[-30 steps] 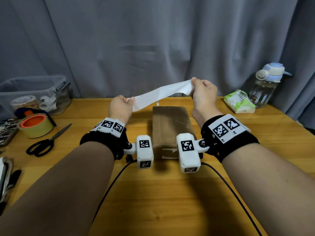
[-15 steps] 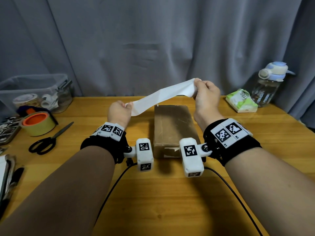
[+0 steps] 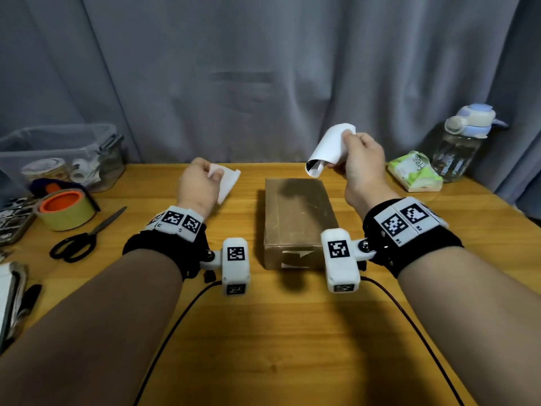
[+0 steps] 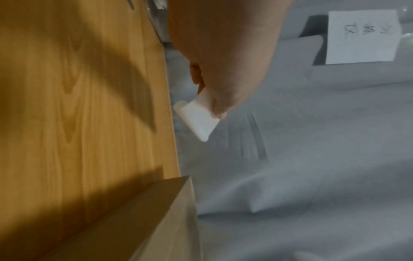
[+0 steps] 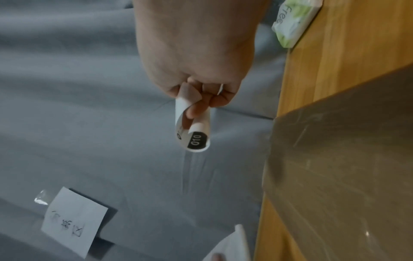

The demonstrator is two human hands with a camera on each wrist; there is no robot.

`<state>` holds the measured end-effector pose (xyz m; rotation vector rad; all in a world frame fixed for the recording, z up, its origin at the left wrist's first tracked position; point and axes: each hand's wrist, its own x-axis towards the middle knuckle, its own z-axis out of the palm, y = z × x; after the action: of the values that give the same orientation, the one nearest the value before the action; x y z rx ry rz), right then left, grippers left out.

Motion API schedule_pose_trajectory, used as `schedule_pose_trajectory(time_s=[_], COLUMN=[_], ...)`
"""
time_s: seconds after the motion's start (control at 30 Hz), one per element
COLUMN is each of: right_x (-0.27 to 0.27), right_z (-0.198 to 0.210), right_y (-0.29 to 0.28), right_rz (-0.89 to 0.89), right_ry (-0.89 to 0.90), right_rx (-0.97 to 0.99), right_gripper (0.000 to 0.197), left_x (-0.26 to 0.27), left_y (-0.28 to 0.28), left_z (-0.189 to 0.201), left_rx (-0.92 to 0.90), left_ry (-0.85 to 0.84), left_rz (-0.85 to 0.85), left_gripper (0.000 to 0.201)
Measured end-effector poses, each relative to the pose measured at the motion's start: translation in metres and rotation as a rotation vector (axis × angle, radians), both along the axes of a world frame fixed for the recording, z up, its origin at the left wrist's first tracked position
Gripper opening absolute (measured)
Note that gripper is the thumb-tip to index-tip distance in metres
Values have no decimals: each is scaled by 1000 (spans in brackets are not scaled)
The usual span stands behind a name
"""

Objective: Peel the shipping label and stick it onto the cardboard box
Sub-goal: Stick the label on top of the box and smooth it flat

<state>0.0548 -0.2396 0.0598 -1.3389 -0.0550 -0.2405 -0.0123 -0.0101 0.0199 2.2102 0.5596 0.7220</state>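
Label and backing, one stretched strip a moment ago, now apart; my right hand (image 3: 358, 162) pinches the curled shipping label (image 3: 328, 149) above the cardboard box (image 3: 298, 212); my left hand (image 3: 199, 186) grips the backing sheet (image 3: 228, 184); sticking comes next, I judge.

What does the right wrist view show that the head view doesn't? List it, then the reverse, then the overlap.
Right wrist only: the black "010" print inside the curled label, and a handwritten note on the curtain.

Head only: the scissors, tape roll and water bottle.

Both: the right hand pinching the label, the cardboard box, the tissue pack.
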Motion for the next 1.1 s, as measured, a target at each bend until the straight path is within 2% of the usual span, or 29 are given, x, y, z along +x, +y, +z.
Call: schedule_pose_trajectory(time_s=[0.1,0.23,0.33,0.4,0.53,0.63,0.73,0.8,0.87,0.93,1.0,1.1], right_x=[-7,-16,-23,-28,-36,-42,-47,-50,-52,-53,-51,-47], right_z=[0,2,1,-1,-1,0,3,3,3,3,2,-1], right_y=[4,4,3,2,-1,-2,-1,1,3,4,3,1], right_rz=[53,151,216,250,289,306,312,323,331,332,335,339], right_ry=[-1,2,19,22,23,50,93,118,136,150,158,192], right_rx=[-33,-95,-183,-234,-352,-376,-367,-349,-312,-281,-272,-240], right_gripper=[29,25,26,28,30,30,30,29,29,30,31,31], left_x=[-1,-9,-17,-18,-17,-19,-19,-23,-28,-32,-31,-25], left_y=[2,-3,-6,-8,-11,-18,-31,-44,-59,-72,-81,-86], left_z=[0,-14,-30,-37,-33,-16,7,22,33,39,38,31], left_rx=[201,469,593,565,332,297,308,240,251,394,587,818], left_ry=[109,318,456,560,748,621,300,56,-71,-80,-105,-172], left_rz=[-82,-210,-313,-355,-462,-478,-457,-489,-556,-554,-491,-392], left_gripper=[16,17,4,10,34,31,17,24,40,55,60,40])
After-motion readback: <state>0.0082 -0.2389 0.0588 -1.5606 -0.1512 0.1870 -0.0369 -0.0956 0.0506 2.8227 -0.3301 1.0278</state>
